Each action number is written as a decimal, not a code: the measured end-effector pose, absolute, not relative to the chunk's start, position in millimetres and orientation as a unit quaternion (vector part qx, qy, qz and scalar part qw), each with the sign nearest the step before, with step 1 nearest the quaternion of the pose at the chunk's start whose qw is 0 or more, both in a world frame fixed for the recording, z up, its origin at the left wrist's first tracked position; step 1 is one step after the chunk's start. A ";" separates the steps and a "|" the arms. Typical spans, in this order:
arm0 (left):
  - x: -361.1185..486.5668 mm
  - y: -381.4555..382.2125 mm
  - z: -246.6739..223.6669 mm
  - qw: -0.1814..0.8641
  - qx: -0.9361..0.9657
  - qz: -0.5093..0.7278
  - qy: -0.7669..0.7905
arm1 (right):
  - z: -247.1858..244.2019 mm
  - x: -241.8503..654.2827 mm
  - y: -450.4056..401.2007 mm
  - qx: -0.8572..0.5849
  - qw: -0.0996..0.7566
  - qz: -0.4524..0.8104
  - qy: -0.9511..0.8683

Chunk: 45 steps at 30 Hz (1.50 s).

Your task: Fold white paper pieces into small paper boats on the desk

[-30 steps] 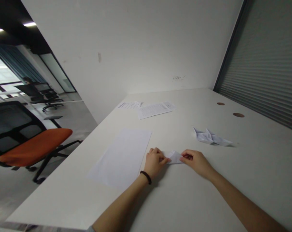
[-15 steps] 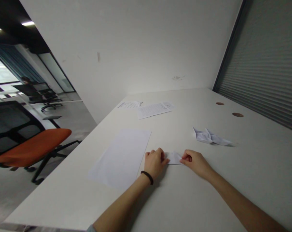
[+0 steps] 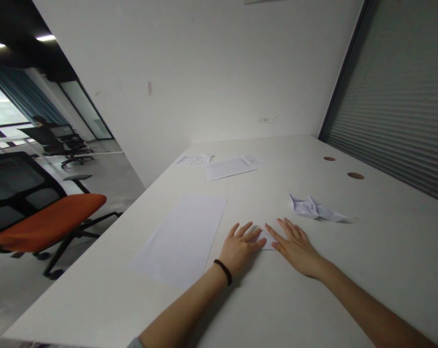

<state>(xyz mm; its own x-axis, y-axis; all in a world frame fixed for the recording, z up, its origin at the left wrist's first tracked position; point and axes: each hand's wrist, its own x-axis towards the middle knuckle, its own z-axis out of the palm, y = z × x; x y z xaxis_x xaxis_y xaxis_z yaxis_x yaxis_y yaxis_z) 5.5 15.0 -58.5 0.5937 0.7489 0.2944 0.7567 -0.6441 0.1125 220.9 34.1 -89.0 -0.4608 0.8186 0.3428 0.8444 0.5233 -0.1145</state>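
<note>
A small folded piece of white paper [image 3: 267, 240] lies flat on the table, partly covered by my fingers. My left hand [image 3: 239, 247], with a dark band at the wrist, rests on its left side with fingers spread. Over its right side lies my right hand [image 3: 291, 244], fingers stretched out and apart. Beyond the right hand sits a folded paper figure [image 3: 315, 209] with pointed ends. To the left of my left hand is a blank white sheet [image 3: 184, 237].
Printed sheets [image 3: 233, 167] lie at the far end of the white table [image 3: 95, 299], near the wall. Two round holes [image 3: 355, 176] are in the tabletop at right, beside a blind. An orange chair [image 3: 52, 220] stands left of the table; a person [image 3: 41, 121] sits far behind.
Both hands have gone from pinching the folded paper's sides to spread fingers laid over it. The hands are closer together. The paper figure and the blank sheet stay where they were.
</note>
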 end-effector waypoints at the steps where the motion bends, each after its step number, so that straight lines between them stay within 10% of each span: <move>1: 5.2 14.8 -58.6 0.013 -0.892 -0.159 -0.423 | -89.9 222.3 35.4 -0.487 0.176 -0.030 -0.855; 23: 7.0 13.0 -51.7 -0.220 -0.768 -0.300 -0.520 | -51.9 189.4 26.5 -0.345 0.230 0.020 -0.910; 31: 19.9 15.3 -60.3 -0.395 -0.635 -0.459 -0.480 | -46.5 188.6 25.0 -0.367 0.312 0.244 -0.841; 45: 26.7 12.9 -60.1 -0.259 -0.705 -0.440 -0.492 | -57.6 173.9 28.3 -0.434 0.376 0.339 -0.745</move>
<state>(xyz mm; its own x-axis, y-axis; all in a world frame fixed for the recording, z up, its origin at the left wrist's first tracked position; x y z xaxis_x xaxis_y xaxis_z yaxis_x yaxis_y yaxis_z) 26.7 12.9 -60.1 0.1292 0.9216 0.3661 0.4653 -0.3823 0.7983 173.9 28.3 -57.6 -0.3414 0.9016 0.2657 0.3921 0.3935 -0.8315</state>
